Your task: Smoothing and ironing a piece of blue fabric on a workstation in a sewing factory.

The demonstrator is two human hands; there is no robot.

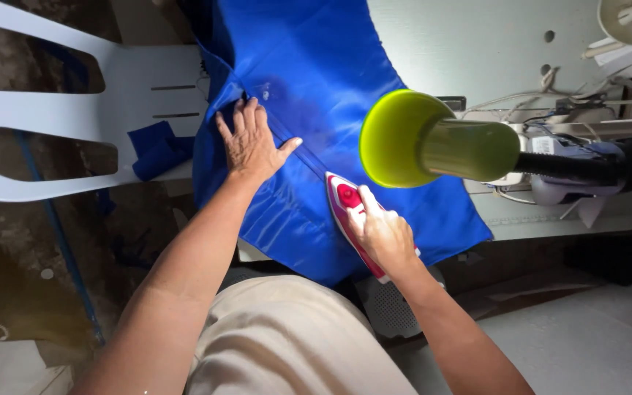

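Centre frame, the left hand point(252, 144) lies flat with fingers spread, pinning shiny blue fabric point(316, 80) smooth on the desk point(477, 44). Just lower right, the right hand's point(382, 234) grip clenches a pink-and-white iron point(345, 201) resting on the cloth.

Plain blue fabric point(316, 95), pink-and-white iron point(349, 212), yellow-green lamp shade point(396, 135), white chair point(74, 110).

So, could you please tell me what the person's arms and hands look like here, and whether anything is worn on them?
Both forearms are bare, with no sleeves in view. The left hand and right hand wear no gloves, and no rings, watch or bracelets can be seen. The fingernails look short and unpainted, though the right hand is brightly lit and hard to read.
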